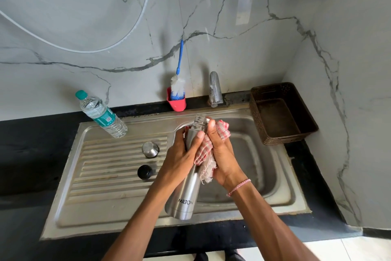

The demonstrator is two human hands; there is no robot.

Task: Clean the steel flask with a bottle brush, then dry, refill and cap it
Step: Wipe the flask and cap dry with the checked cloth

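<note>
Stage: drying, by judgement. The bottle brush [177, 88] stands bristles-down in a red holder [176, 103] at the wall, out of use.
Flask position: the steel flask [186, 193] is held in the air over the near part of the sink [264, 167]. It is tilted, with its open threaded mouth away toward the tap [214, 89] and its base toward the person.
Holding: the left grip [182, 155] is closed round the flask's upper body, thumb across the front. The right grip [222, 155] is curled on a red-checked cloth [204, 150] and presses it to the flask's shoulder; the frayed end hangs below the palm.
Loose parts: the steel cap [150, 149] and black stopper [145, 172] stand apart on the ribbed drainboard [105, 165], left of the hands.
Refill supply: a capped water bottle [101, 114] stands at the back of the drainboard.
Risk, drop: the flask is carried high near the neck with the long lower end unsupported. A wet wall could slide through the fingers and strike the sink rim.
Risk, partial drying: the cloth meets the upper body only, and the lettered lower part is uncovered. The inside cannot be seen.
Risk, fouled thread: frayed strands lie near the neck threads; a caught strand would spoil the cap's seating.
Risk, knocked parts: the left forearm passes near the stopper; a sweep could roll it off the ribs.
</note>
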